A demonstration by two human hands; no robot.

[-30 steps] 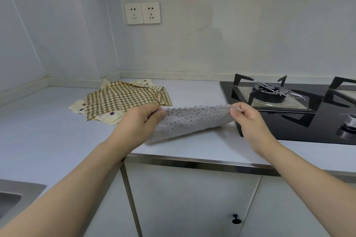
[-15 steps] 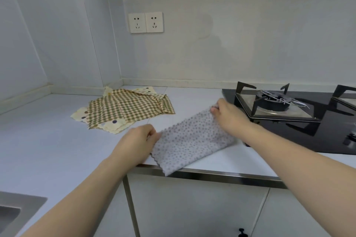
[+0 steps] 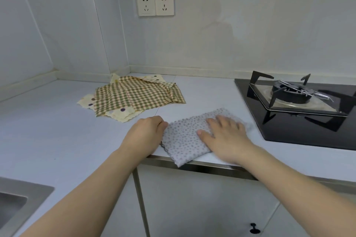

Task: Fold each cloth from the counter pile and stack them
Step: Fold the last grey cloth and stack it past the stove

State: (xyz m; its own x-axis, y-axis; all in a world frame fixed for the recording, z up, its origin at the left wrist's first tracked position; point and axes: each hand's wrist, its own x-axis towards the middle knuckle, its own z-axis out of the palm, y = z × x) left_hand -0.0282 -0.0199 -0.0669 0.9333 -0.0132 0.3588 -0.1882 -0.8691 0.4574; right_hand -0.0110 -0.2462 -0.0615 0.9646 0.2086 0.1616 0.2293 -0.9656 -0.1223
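A grey dotted cloth lies on the white counter near its front edge, one corner hanging over the metal trim. My right hand lies flat on top of it with fingers spread, pressing it down. My left hand holds the cloth's left edge with curled fingers. Behind, near the corner, a pile holds a green-and-tan checked cloth on top of a cream cloth with dark dots.
A black gas hob with a burner and pan supports stands to the right, close to the grey cloth. A steel sink is at the lower left. Two wall sockets sit above the pile. Cabinet doors are below the counter.
The grey cloth, held up between both hands a second ago, now lies on the counter. My right hand let go of its corner and came down flat on it.
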